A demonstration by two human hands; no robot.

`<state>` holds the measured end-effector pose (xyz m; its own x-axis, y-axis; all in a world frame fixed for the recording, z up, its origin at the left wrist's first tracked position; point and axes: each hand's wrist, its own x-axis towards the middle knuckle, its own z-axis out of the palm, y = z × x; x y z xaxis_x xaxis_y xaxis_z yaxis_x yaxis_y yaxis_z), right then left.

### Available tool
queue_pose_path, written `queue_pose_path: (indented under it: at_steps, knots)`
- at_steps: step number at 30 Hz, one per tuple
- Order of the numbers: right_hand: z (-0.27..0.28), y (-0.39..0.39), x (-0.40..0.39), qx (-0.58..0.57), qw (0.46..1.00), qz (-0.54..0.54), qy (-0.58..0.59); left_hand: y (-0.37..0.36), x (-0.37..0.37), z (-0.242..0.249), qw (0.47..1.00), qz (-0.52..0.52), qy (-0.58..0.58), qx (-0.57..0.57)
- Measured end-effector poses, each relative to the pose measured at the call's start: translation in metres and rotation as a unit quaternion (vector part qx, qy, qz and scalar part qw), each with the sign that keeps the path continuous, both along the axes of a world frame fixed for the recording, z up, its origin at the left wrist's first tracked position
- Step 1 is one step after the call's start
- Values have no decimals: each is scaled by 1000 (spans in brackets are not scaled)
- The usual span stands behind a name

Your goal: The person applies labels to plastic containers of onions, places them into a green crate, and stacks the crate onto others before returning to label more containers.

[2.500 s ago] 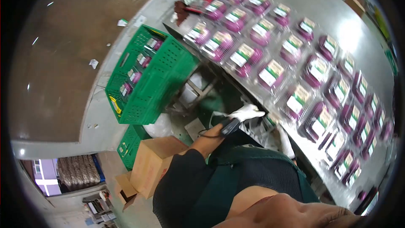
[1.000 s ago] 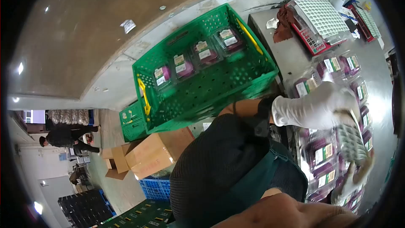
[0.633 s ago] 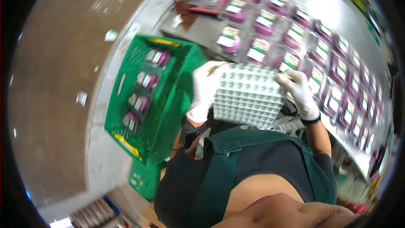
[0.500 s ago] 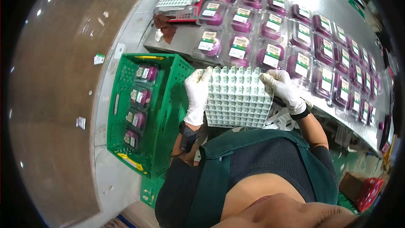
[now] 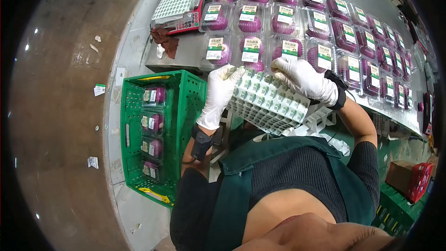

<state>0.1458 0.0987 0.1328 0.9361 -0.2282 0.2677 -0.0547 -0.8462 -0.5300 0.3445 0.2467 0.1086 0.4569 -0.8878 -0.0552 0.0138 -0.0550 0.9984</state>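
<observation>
A sheet of small green-and-white labels point(image 5: 267, 100) hangs tilted in front of my apron, its rows of stickers curling up. My left hand point(image 5: 219, 95), in a white glove, pinches its upper left corner between thumb and fingers. At the upper edge, further right, the gloved fingers of my right hand point(image 5: 304, 81) are closed on the sheet; whether a single label is between the fingertips is hidden. Just beyond my hands, clear clamshell boxes of purple produce point(image 5: 251, 49) stand in rows, with printed labels on their lids.
To my left is a green crate point(image 5: 188, 93) with several of the same boxes inside. A red scale point(image 5: 188, 21) with another label sheet on top sits at the table's far left, beside a brown cloth point(image 5: 165, 44). White paper strips point(image 5: 318, 118) hang below the table edge point(image 5: 371, 107).
The label sheet has tilted, its right side swinging lower. My right hand has moved from the upper right corner inward along the top edge. The view has shifted slightly.
</observation>
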Motion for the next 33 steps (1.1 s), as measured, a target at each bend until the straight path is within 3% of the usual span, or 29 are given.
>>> queue_pose_path:
  at_steps: [4,8,9,11,12,13,17,19,21,23,26,29,31,32,33]
  knots:
    - [-7,15,9,128,992,-7,8,-3,8,5,1000,-9,-1,11]
    - [-11,24,17,165,985,-11,-51,4,24,-2,999,7,-33,43]
    - [-11,21,25,269,957,-60,-90,8,30,-5,998,19,-48,47]
    - [-12,15,44,464,857,-153,-162,24,49,-14,993,66,55,81]
    - [-8,9,57,532,816,-177,-143,35,59,-22,991,78,74,83]
    - [-21,-5,77,592,775,-123,-184,43,66,-28,988,91,92,85]
    - [-87,-33,183,239,930,-243,-137,63,79,-26,981,108,153,56]
    - [-99,-36,224,266,918,-252,-147,66,88,-29,988,87,122,30]
    - [-116,-40,257,218,924,-273,-158,67,96,-28,989,80,122,18]
    - [-143,-42,282,90,930,-291,-204,69,107,-32,988,89,128,19]
    - [-139,-34,282,-68,943,-322,-48,72,115,-34,985,110,131,33]
    - [-97,-36,235,-7,918,-395,-11,72,118,-31,975,136,175,31]
    - [-111,-54,197,18,901,-426,-81,67,118,-36,974,125,185,25]
    - [-117,-54,182,34,885,-464,31,64,115,-38,974,120,190,27]
    - [-119,-53,175,0,885,-466,-7,60,113,-39,975,110,193,30]
